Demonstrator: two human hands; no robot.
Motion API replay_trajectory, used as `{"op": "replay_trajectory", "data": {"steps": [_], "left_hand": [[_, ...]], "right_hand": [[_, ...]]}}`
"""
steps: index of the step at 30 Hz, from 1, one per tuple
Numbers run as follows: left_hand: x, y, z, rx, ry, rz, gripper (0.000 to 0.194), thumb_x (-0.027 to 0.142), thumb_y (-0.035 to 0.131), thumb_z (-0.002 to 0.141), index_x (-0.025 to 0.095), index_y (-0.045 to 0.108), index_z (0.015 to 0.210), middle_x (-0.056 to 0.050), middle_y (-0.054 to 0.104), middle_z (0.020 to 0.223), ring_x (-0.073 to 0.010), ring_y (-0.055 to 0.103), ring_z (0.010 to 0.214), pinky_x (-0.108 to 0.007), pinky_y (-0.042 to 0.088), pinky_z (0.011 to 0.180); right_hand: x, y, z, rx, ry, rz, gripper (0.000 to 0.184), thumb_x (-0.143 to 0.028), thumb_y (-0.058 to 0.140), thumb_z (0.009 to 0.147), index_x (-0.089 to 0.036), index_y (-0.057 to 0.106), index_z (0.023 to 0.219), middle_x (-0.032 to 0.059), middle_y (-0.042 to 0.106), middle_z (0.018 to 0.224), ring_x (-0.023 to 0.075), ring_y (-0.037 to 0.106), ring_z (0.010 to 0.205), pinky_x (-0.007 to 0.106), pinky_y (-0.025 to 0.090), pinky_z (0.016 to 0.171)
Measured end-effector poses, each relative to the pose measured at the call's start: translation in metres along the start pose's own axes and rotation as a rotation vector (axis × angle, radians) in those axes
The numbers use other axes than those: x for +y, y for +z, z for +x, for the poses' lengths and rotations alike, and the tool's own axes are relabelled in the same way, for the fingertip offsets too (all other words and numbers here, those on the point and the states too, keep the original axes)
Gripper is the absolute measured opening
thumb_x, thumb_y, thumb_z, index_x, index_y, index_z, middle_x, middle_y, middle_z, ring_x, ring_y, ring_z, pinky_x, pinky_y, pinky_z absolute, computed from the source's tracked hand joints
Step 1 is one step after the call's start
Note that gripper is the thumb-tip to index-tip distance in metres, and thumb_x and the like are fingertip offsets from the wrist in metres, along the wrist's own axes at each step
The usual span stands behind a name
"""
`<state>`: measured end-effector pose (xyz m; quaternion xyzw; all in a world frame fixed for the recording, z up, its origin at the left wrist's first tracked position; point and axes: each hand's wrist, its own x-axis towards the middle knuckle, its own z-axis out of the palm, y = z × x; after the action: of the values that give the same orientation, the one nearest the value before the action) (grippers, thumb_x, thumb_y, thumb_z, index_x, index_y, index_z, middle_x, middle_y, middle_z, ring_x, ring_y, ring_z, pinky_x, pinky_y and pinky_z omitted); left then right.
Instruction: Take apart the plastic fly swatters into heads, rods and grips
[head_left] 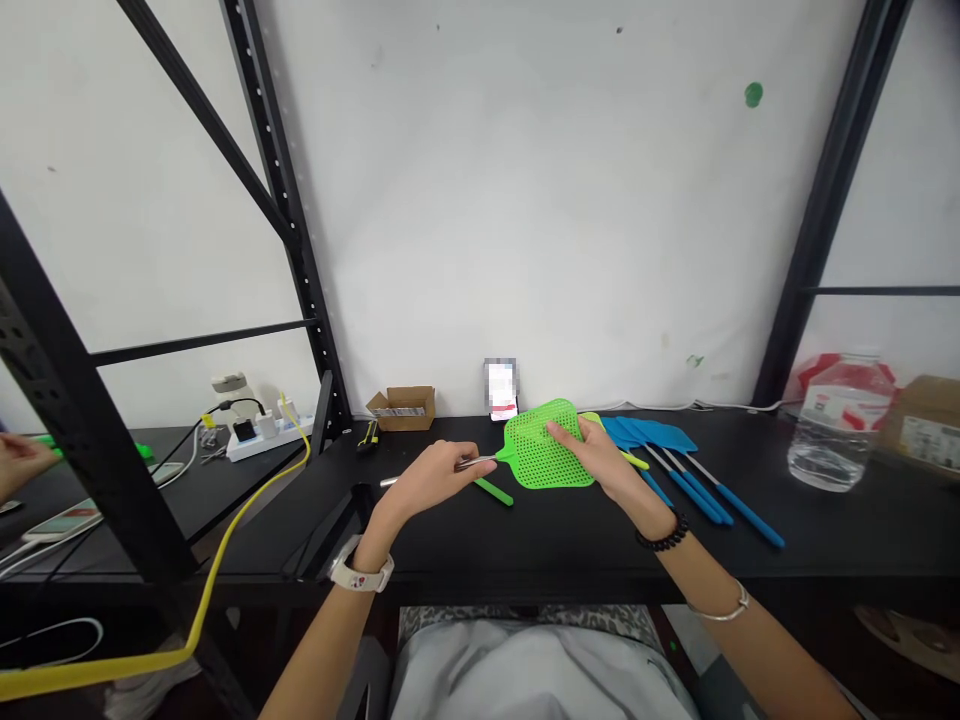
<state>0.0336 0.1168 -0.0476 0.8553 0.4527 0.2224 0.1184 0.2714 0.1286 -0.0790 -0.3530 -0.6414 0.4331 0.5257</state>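
Green fly swatter point(541, 455) is held in the air between both hands, just above the black table point(480, 548) and near its middle. Its perforated head is turned toward the viewer, with the neck directed left.

Left hand point(435, 478): fingers narrow, thumb and fingers closed around the thin metal shaft point(469, 462) beside the neck. A metal end is seen past the hand's left side; its join with the shaft is hidden by the hand. A pale watch point(360, 570) is worn on this wrist.

Right hand point(606, 468): the head is gripped at its right side, thumb laid on the near face. The other fingers are mostly hidden behind it, so their spread cannot be told. A dark bead bracelet point(663, 535) and a metal bangle point(724, 606) are worn on this arm.

Below the swatter's neck, a green stick point(495, 491) is seen on the table. By the right wrist, a yellow-green stick point(636, 460) is partly covered.

To the right, several blue swatters point(660, 436) are laid with heads overlapped and grips directed toward the front. Farther right, a water bottle point(834, 435) is stood upright near a carton point(931, 425). At the wall, a lit phone point(502, 388) is propped upright, with a small cardboard box point(406, 408) placed to its left.
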Motion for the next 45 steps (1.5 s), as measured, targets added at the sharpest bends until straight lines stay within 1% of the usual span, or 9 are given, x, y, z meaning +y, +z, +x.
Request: {"op": "replay_trajectory", "data": {"steps": [4,7,13,16,20,27,34,39,45], "left_hand": [[0.001,0.001,0.001,0.056,0.047,0.098,0.046,0.057,0.031,0.078,0.017,0.047,0.063,0.005,0.036,0.051,-0.0058,0.030,0.048,-0.020,0.016,0.050],[0.001,0.001,0.001,0.078,0.079,0.148,0.044,0.055,0.030,0.080,0.018,0.046,0.063,0.005,0.033,0.049,-0.0056,0.030,0.047,-0.021,0.016,0.051],[0.002,0.002,0.001,0.102,0.104,0.185,0.044,0.053,0.030,0.081,0.017,0.043,0.059,0.005,0.030,0.048,-0.0050,0.027,0.046,-0.020,0.015,0.051],[0.005,0.002,0.000,0.116,0.106,0.199,0.044,0.053,0.029,0.081,0.018,0.046,0.061,0.005,0.031,0.047,-0.0053,0.028,0.045,-0.020,0.016,0.050],[0.011,-0.001,-0.003,0.111,0.115,0.202,0.043,0.057,0.033,0.078,0.021,0.056,0.078,0.005,0.040,0.048,-0.0071,0.035,0.047,-0.018,0.019,0.050],[0.018,0.004,-0.003,0.100,0.152,0.259,0.047,0.056,0.027,0.080,0.024,0.056,0.098,0.003,0.052,0.055,-0.0086,0.044,0.049,-0.019,0.022,0.051],[0.018,0.009,-0.002,0.119,0.173,0.317,0.048,0.054,0.023,0.081,0.022,0.054,0.098,0.003,0.049,0.052,-0.0091,0.043,0.048,-0.020,0.020,0.050],[0.018,0.011,-0.001,0.086,0.186,0.322,0.046,0.055,0.024,0.081,0.023,0.052,0.099,0.004,0.046,0.051,-0.0095,0.041,0.048,-0.020,0.018,0.050],[0.016,0.017,0.002,0.049,0.203,0.325,0.047,0.051,0.018,0.083,0.019,0.051,0.073,0.002,0.042,0.050,-0.0087,0.038,0.048,-0.021,0.015,0.051]], "right_hand": [[-0.001,-0.006,-0.006,-0.006,-0.057,0.028,0.034,-0.046,0.056,0.080,-0.018,0.060,0.098,0.0072,0.062,0.094,0.0243,0.059,0.086,0.035,0.050,0.072],[-0.004,-0.010,-0.008,0.013,-0.128,-0.038,0.032,-0.045,0.056,0.080,-0.017,0.062,0.095,0.0068,0.064,0.088,0.0244,0.060,0.081,0.034,0.050,0.069],[-0.015,-0.010,-0.013,0.031,-0.276,-0.194,0.032,-0.044,0.055,0.081,-0.017,0.063,0.096,0.0067,0.064,0.090,0.0251,0.060,0.080,0.032,0.049,0.062],[-0.016,-0.008,-0.014,0.032,-0.274,-0.163,0.030,-0.043,0.055,0.082,-0.018,0.063,0.096,0.0062,0.064,0.089,0.0249,0.060,0.081,0.031,0.049,0.062],[-0.012,-0.007,-0.012,0.031,-0.231,-0.105,0.028,-0.043,0.055,0.081,-0.018,0.062,0.092,0.0060,0.063,0.086,0.0244,0.060,0.079,0.032,0.050,0.064],[-0.013,-0.004,-0.014,0.057,-0.218,-0.085,0.028,-0.046,0.053,0.082,-0.019,0.058,0.088,0.0056,0.061,0.088,0.0244,0.058,0.083,0.033,0.049,0.070],[-0.015,-0.001,-0.016,0.051,-0.229,-0.121,0.031,-0.047,0.049,0.084,-0.019,0.057,0.093,0.0059,0.061,0.091,0.0243,0.058,0.083,0.033,0.049,0.070],[-0.016,-0.001,-0.018,0.036,-0.290,-0.158,0.032,-0.045,0.050,0.084,-0.019,0.058,0.099,0.0062,0.061,0.093,0.0237,0.058,0.082,0.031,0.049,0.066],[-0.019,-0.004,-0.019,0.009,-0.350,-0.202,0.026,-0.041,0.049,0.086,-0.020,0.061,0.096,0.0043,0.062,0.092,0.0240,0.058,0.083,0.030,0.048,0.066]]}}
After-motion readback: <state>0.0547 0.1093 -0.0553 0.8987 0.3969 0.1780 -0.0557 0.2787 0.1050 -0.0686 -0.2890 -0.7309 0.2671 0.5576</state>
